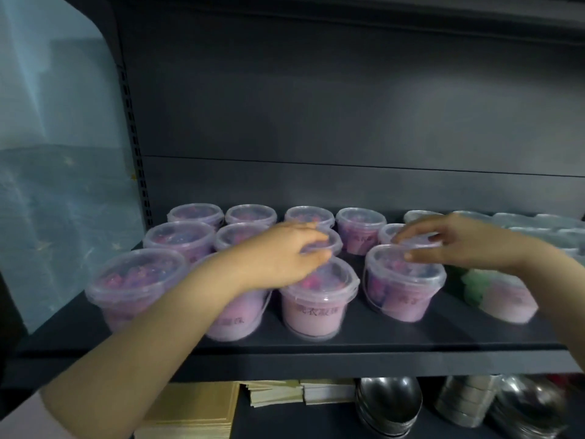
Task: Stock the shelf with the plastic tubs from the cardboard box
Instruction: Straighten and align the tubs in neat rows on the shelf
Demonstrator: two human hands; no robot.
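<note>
Several clear-lidded plastic tubs with pink and purple contents stand in three rows on the dark shelf (348, 340). My left hand (281, 255) reaches over the front row and grips the lid rim of a middle-row tub (334, 245) between fingers and thumb. My right hand (468, 242) holds the lid of another middle-row tub (387, 234), fingers over the top and thumb at its near edge. That tub sits just behind the front right tub (402, 293). The cardboard box is out of view.
Pale green and white tubs (474, 286) crowd the shelf's right end. The shelf upright (136, 147) and a bluish translucent sheet (57, 153) bound the left. Below lie stacked yellow paper (196, 410) and metal bowls (389, 403).
</note>
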